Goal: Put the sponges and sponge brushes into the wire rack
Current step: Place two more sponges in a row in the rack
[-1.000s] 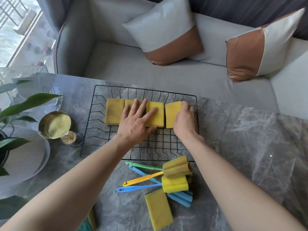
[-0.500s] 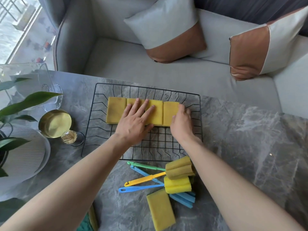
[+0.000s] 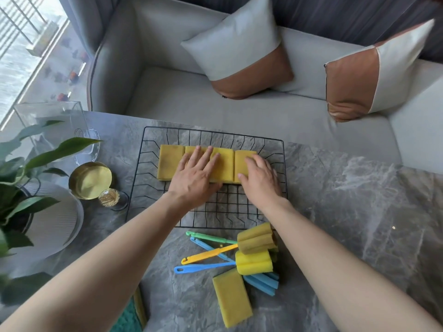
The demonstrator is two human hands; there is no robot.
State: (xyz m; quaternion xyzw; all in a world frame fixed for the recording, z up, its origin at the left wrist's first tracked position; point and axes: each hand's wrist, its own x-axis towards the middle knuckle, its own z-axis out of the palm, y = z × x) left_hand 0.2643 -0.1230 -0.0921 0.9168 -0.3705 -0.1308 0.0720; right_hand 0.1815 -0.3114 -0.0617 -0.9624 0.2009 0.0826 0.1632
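Yellow sponges (image 3: 223, 164) in the wire rack (image 3: 153, 188) lie under both hands' flat, spread fingers (image 3: 203, 156).

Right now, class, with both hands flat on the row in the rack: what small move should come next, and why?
Probably lift the right hand back to the loose sponge on the table. Four sponges already sit snug in the wire rack; it lies outside.

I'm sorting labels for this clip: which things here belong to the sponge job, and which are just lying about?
Job:
wire rack
sponges in rack
loose sponge
sponge brushes
left hand, right hand, both flat on the sponges

Lying about:
gold bowl
toothpick jar
plant
white pot
glass box
cushions
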